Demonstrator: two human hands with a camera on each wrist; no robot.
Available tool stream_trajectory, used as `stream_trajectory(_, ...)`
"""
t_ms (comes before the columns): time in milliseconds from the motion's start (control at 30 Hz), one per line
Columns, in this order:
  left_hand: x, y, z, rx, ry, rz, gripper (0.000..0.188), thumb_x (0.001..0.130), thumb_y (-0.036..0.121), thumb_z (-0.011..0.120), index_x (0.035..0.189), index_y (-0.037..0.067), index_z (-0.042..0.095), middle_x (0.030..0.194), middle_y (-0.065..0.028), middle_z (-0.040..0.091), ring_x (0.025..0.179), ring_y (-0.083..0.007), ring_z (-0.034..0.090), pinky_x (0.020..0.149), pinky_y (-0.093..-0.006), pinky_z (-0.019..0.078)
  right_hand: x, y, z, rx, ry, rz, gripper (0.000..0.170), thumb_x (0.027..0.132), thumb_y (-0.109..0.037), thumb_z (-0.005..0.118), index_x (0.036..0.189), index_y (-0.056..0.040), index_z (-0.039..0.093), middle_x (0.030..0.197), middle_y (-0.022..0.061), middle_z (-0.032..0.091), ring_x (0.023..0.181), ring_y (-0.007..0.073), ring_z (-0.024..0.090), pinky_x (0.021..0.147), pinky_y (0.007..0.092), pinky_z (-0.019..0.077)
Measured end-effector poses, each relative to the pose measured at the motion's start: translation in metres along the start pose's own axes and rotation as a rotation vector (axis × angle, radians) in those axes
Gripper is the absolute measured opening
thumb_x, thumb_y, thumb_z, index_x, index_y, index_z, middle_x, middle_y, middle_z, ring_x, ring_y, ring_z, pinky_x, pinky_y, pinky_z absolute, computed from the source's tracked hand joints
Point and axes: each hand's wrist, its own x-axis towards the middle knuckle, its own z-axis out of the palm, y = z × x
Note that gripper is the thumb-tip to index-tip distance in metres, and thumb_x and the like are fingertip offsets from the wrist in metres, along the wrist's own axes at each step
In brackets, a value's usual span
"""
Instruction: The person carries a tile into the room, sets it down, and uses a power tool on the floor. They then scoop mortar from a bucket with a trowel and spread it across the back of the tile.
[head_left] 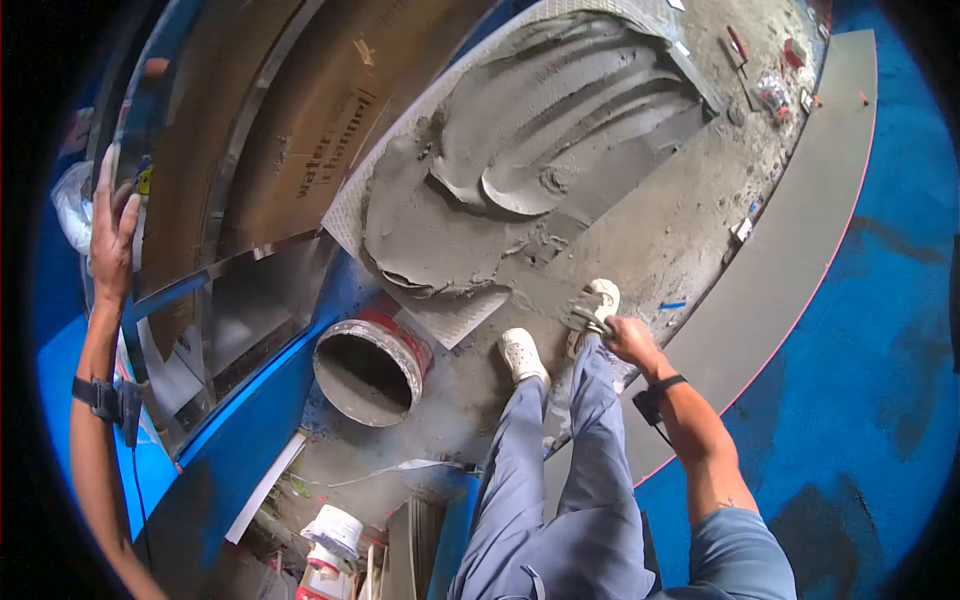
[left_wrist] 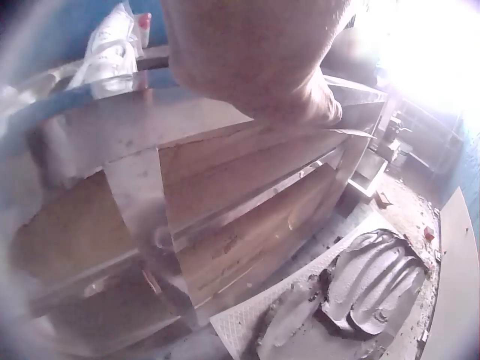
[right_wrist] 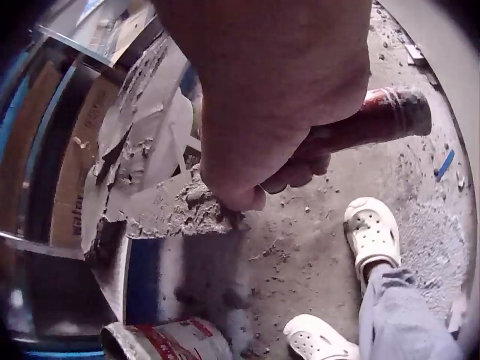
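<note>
My right hand (head_left: 632,342) grips the red handle (right_wrist: 390,114) of a trowel, fingers curled round it in the right wrist view. Mortar cakes the trowel's blade (right_wrist: 180,210), which overlaps the near edge of the grey mortar heap (head_left: 540,140). That heap, ridged with smooth furrows, lies on a textured pale board (head_left: 470,322). At the far left my left hand (head_left: 112,235) rests with extended fingers at the edge of a metal-framed cabinet (head_left: 170,290). The left wrist view shows this hand (left_wrist: 255,60) over the frame's top, its fingertips mostly hidden.
A mortar-smeared bucket (head_left: 408,345) stands tilted toward me below the board. Brown cardboard (head_left: 310,120) lines the cabinet. A long curved grey panel (head_left: 770,270) lies on the right, beside blue flooring (head_left: 850,350). A red-handled tool (head_left: 738,50) lies at the back.
</note>
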Motion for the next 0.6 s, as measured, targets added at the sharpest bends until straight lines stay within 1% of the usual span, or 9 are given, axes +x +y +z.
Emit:
stream_trajectory(67,0.0,0.001,-0.001,0.014,0.007,-0.021,0.067,0.095,0.053,0.043,0.151,0.02,0.027,0.152,-0.0135,0.031,0.129,-0.0334,0.047,0.107,-0.0451,0.0382,-0.011,0.001,-0.029,-0.047,-0.033,0.044,0.02,0.073,-0.021,0.065,0.088,-0.0085,0.06,0.077,0.0207,0.064,0.077,0.0426,0.062,0.068,0.0513,0.0493)
stream_trajectory(133,0.0,0.003,0.002,0.023,0.013,-0.044,0.068,0.095,0.054,0.043,0.151,0.02,0.027,0.152,-0.0144,0.032,0.128,-0.0335,0.048,0.107,-0.0451,0.0384,-0.005,-0.011,-0.055,0.082,0.125,0.013,0.021,0.072,-0.016,0.067,0.092,-0.0091,0.065,0.077,0.021,0.064,0.073,0.0415,0.063,0.065,0.047,0.0503)
stream_trajectory(200,0.0,0.006,0.004,-0.056,0.005,-0.102,0.068,0.095,0.053,0.044,0.151,0.019,0.027,0.151,-0.0154,0.034,0.126,-0.0336,0.05,0.107,-0.045,0.0383,0.03,-0.02,-0.067,0.3,0.288,-0.048,0.021,0.071,-0.012,0.067,0.092,-0.0066,0.064,0.074,0.0207,0.063,0.067,0.0383,0.063,0.062,0.043,0.0495)
stream_trajectory(267,-0.003,0.005,0.0,-0.028,0.0,-0.094,0.067,0.095,0.051,0.045,0.151,0.019,0.028,0.149,-0.0158,0.035,0.126,-0.0326,0.05,0.107,-0.0433,0.0392,0.073,-0.08,-0.104,0.638,-0.015,0.2,0.021,0.071,-0.008,0.066,0.091,-0.0046,0.063,0.071,0.0205,0.062,0.064,0.0357,0.062,0.061,0.0404,0.0485)
stream_trajectory(333,-0.001,0.005,0.003,-0.088,0.023,-0.061,0.066,0.095,0.052,0.045,0.15,0.02,0.029,0.149,-0.0147,0.036,0.126,-0.0321,0.051,0.107,-0.0427,0.0391,0.091,-0.063,-0.034,0.561,-0.097,0.076,0.021,0.07,-0.011,0.065,0.09,-0.0041,0.061,0.07,0.0202,0.062,0.065,0.0354,0.062,0.061,0.0417,0.0487)
stream_trajectory(367,-0.002,0.001,0.004,-0.087,0.017,-0.064,0.066,0.095,0.052,0.045,0.15,0.02,0.029,0.149,-0.0147,0.036,0.126,-0.0321,0.051,0.107,-0.0427,0.0391,0.077,-0.076,-0.029,0.311,-0.074,-0.061,0.024,0.069,-0.016,0.067,0.088,-0.0042,0.06,0.07,0.0197,0.062,0.066,0.0376,0.061,0.062,0.0445,0.0488)
stream_trajectory(400,-0.002,-0.004,0.004,-0.068,0.019,-0.062,0.066,0.095,0.052,0.045,0.15,0.021,0.029,0.149,-0.0141,0.037,0.126,-0.0317,0.051,0.107,-0.0428,0.0386,0.072,-0.063,-0.001,0.202,-0.089,-0.16,0.025,0.067,-0.02,0.068,0.086,-0.005,0.06,0.073,0.0197,0.063,0.07,0.0399,0.062,0.065,0.0469,0.0498)
stream_trajectory(467,-0.004,-0.011,0.009,-0.053,0.021,-0.065,0.065,0.095,0.052,0.045,0.15,0.022,0.029,0.149,-0.0135,0.037,0.126,-0.0313,0.051,0.108,-0.0429,0.0382,0.043,-0.062,0.01,-0.002,-0.139,-0.157,0.022,0.069,-0.02,0.066,0.084,-0.0054,0.06,0.075,0.0199,0.064,0.074,0.0406,0.063,0.066,0.0473,0.0512)
stream_trajectory(600,-0.003,-0.016,0.006,-0.008,0.037,0.0,0.064,0.095,0.052,0.047,0.149,0.022,0.031,0.147,-0.0137,0.04,0.126,-0.0307,0.05,0.108,-0.0422,0.0381,0.01,-0.054,-0.003,-0.211,-0.178,-0.164,0.019,0.072,-0.02,0.064,0.084,-0.0058,0.062,0.073,0.0189,0.064,0.074,0.0386,0.065,0.066,0.0479,0.0521)
